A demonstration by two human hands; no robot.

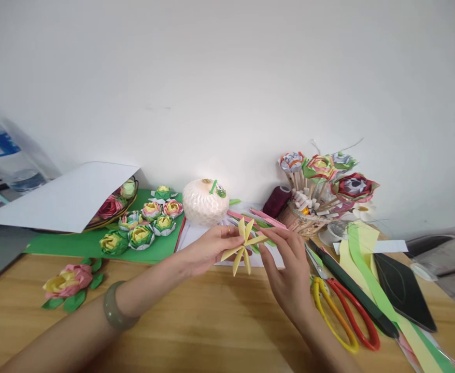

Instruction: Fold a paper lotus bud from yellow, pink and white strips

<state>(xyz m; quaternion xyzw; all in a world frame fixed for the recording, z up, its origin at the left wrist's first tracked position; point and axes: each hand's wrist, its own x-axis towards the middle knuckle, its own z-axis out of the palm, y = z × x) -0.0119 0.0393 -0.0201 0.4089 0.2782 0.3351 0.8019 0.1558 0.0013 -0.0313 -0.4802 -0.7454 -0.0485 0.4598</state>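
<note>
Above the middle of the wooden table, my left hand pinches a yellow folded-paper piece near its centre. Its narrow pointed petals spread out like a star. My right hand is at the piece's right side, thumb and forefinger closed around the tip of one petal. A ring is on a left finger and a bangle circles the left wrist. Just behind the hands lie pink and green folded paper strips on white sheets.
Several paper lotus flowers sit on a green sheet, left. A pink-yellow flower lies in front. A white textured pot, thread spool and flower basket stand behind. Scissors, a dark-handled knife and paper strips lie right.
</note>
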